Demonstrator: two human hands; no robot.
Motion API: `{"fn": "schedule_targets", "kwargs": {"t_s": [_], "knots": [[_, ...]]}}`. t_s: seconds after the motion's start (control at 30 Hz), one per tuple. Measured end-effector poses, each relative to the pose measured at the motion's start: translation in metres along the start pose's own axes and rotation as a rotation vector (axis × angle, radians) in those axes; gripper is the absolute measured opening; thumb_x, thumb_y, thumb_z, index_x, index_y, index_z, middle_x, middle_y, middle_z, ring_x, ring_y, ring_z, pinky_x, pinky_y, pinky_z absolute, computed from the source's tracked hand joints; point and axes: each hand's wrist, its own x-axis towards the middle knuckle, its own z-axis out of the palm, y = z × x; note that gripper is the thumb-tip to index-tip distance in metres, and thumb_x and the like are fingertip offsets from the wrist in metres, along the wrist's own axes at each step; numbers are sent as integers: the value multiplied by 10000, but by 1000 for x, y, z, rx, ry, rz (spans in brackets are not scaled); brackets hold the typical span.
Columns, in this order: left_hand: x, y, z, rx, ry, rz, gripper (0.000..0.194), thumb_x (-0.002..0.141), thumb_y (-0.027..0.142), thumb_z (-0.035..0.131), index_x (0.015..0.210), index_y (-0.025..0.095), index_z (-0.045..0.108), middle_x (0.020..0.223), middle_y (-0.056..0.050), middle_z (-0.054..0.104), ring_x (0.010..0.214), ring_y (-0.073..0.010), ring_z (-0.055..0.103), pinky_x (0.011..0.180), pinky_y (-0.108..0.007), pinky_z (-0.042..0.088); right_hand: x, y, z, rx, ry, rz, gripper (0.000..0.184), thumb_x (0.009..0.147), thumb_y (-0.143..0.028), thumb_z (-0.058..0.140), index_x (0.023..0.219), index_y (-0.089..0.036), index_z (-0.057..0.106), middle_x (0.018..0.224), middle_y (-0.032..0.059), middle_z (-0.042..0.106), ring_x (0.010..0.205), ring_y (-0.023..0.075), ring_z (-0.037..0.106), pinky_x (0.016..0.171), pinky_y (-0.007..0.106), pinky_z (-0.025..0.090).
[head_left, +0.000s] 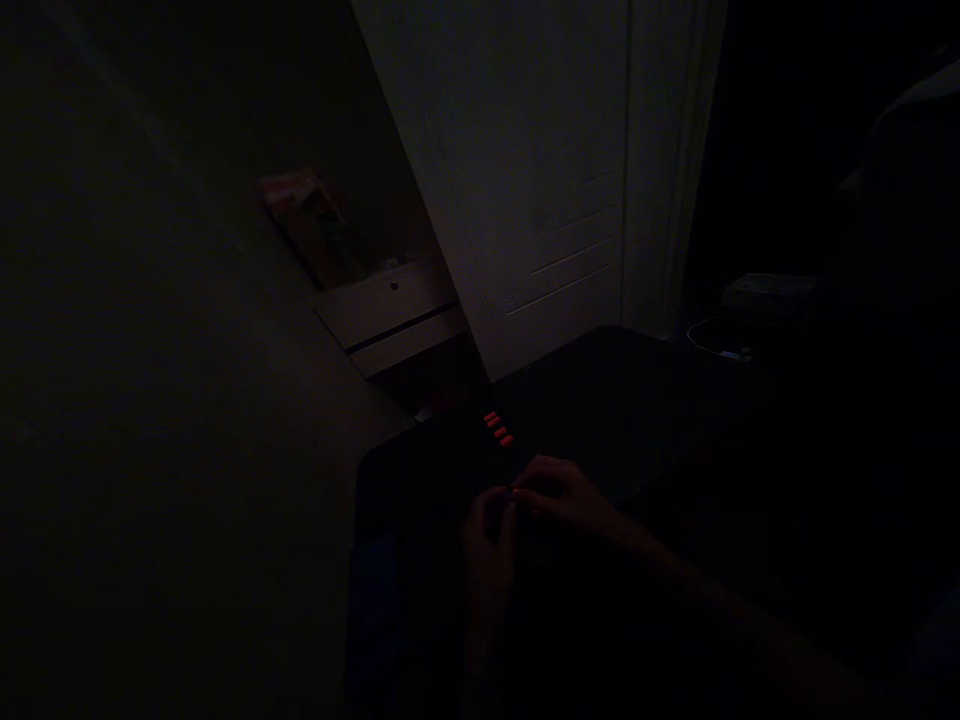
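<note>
Very little light falls on the scene. Over a dark table [622, 400], my left hand [489, 535] and my right hand [559, 490] meet at the fingertips, both pinched. Between them is something small with an orange-red tint; its kind is too dark to make out. Just beyond my hands, several small red-orange pieces [500, 432] lie in a short slanting row on the table. They are short and bar-like.
A pale panelled door [555, 200] rises behind the table. To the left stand a wall [187, 400] and a light drawer unit [397, 310]. A bluish item [375, 570] lies at the table's left edge. A white cable [705, 335] and a box [769, 290] are at the right.
</note>
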Motion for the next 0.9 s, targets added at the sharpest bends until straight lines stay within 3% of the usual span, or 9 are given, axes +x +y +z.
{"fn": "schedule_targets", "kwargs": {"t_s": [0.2, 0.9], "knots": [[0, -2, 0, 14, -3, 7, 240, 880, 349, 703, 1063, 193, 709, 1073, -109, 762, 1007, -262, 724, 906, -392, 561, -1, 3, 0, 1, -9, 35, 290, 923, -476, 714, 922, -191, 767, 913, 50, 710, 818, 181, 687, 714, 283, 544], [1, 1, -1, 53, -7, 27, 211, 869, 336, 695, 1023, 195, 725, 1048, -98, 764, 1001, -263, 715, 914, -399, 552, -1, 1, 1, -143, -41, -79, 194, 978, -374, 657, 935, -199, 729, 899, 46, 698, 842, 185, 666, 751, 301, 516]]}}
